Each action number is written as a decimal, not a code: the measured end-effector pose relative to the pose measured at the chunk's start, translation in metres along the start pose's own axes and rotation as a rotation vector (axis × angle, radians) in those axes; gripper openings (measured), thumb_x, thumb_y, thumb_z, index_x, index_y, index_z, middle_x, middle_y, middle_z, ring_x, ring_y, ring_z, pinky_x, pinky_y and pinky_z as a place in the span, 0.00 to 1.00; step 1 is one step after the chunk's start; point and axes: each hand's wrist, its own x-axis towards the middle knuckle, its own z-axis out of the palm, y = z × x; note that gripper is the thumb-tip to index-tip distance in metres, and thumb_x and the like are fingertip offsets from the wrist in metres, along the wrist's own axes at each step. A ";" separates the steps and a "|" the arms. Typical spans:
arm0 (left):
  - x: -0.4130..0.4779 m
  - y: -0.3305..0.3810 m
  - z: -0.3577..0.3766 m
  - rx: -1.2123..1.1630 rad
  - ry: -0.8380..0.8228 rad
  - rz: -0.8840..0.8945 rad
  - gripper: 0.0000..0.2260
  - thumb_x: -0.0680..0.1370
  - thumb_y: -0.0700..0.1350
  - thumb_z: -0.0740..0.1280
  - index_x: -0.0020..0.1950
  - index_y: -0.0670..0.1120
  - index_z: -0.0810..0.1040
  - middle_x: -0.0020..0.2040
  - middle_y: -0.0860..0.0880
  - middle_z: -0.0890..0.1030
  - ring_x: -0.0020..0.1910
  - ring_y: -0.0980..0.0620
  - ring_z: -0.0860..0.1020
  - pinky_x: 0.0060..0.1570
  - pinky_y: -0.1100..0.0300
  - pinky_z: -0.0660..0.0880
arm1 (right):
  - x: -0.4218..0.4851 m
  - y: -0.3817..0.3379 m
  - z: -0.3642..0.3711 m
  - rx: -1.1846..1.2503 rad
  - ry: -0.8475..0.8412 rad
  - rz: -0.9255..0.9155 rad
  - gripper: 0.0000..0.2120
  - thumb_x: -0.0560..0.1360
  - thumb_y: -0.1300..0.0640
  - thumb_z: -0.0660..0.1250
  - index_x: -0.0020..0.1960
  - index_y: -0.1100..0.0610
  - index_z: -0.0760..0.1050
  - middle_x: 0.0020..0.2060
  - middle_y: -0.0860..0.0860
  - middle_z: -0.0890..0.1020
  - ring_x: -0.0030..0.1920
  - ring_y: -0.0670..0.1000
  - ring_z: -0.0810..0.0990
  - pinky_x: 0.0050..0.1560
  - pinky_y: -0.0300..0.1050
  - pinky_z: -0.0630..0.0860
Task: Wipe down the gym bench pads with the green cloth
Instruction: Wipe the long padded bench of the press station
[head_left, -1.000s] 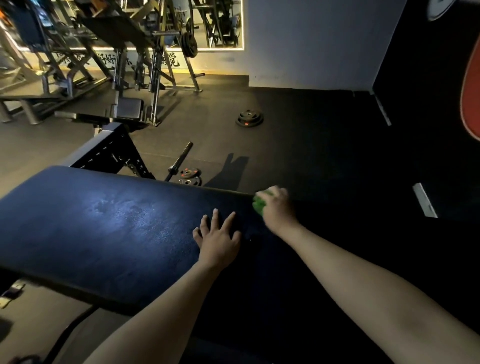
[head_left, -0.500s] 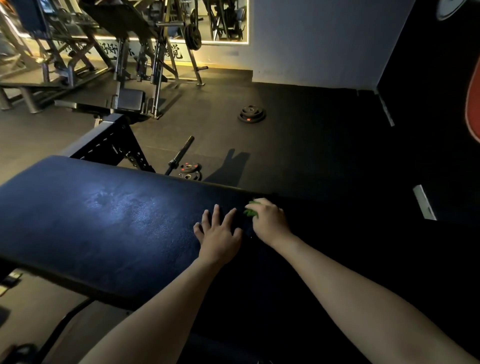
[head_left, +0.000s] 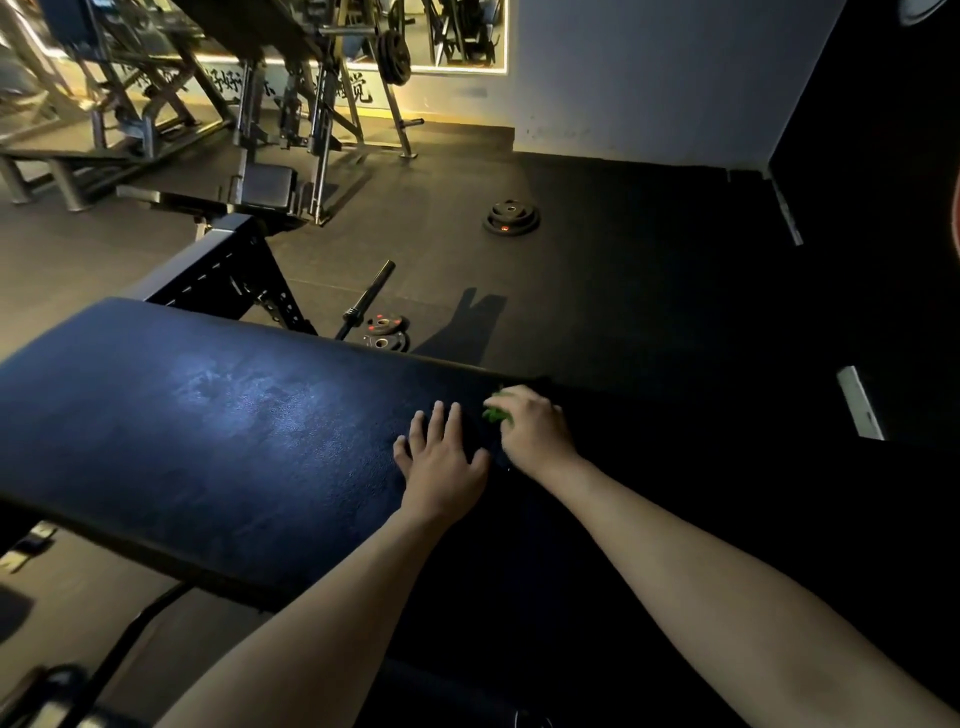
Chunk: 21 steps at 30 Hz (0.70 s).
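Green cloth (head_left: 496, 413) bunched in right hand (head_left: 535, 431); left hand (head_left: 441, 465) flat, fingers straight, on bench pad (head_left: 208, 415).

Along the foot of the far wall (head_left: 623, 78), on the lit strip under the mirror (head_left: 467, 31), runs a row of large black brush-written Chinese characters (head_left: 221, 83). The machine frames (head_left: 317, 119) standing in front cut most of them into pieces, so I cannot read them. Only the last one on the right shows nearly whole, and it looks like 觉 (head_left: 360, 88). On the floor, the stack of weight plates (head_left: 511, 217) and the smaller plates (head_left: 385, 332) beside the bar (head_left: 369, 299) carry small red marks, too small to make out.
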 end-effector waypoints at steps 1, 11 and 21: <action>0.000 0.000 -0.001 -0.006 0.004 -0.003 0.33 0.81 0.55 0.59 0.83 0.49 0.50 0.83 0.49 0.49 0.81 0.48 0.42 0.77 0.44 0.39 | -0.008 -0.005 0.003 0.022 -0.039 -0.070 0.20 0.75 0.66 0.62 0.63 0.54 0.80 0.65 0.51 0.78 0.65 0.52 0.75 0.67 0.44 0.68; -0.005 -0.017 -0.024 -0.096 -0.011 -0.010 0.37 0.80 0.50 0.64 0.83 0.45 0.48 0.83 0.45 0.47 0.81 0.45 0.43 0.79 0.48 0.43 | 0.036 0.023 -0.010 -0.038 0.000 0.079 0.22 0.77 0.68 0.58 0.68 0.57 0.77 0.69 0.54 0.74 0.68 0.55 0.72 0.69 0.45 0.65; -0.033 -0.045 -0.020 0.138 0.126 -0.236 0.32 0.79 0.65 0.57 0.81 0.57 0.54 0.82 0.49 0.51 0.79 0.44 0.48 0.75 0.44 0.47 | 0.003 -0.047 0.023 0.114 -0.352 -0.381 0.17 0.77 0.61 0.63 0.63 0.50 0.81 0.64 0.48 0.79 0.64 0.50 0.76 0.66 0.46 0.71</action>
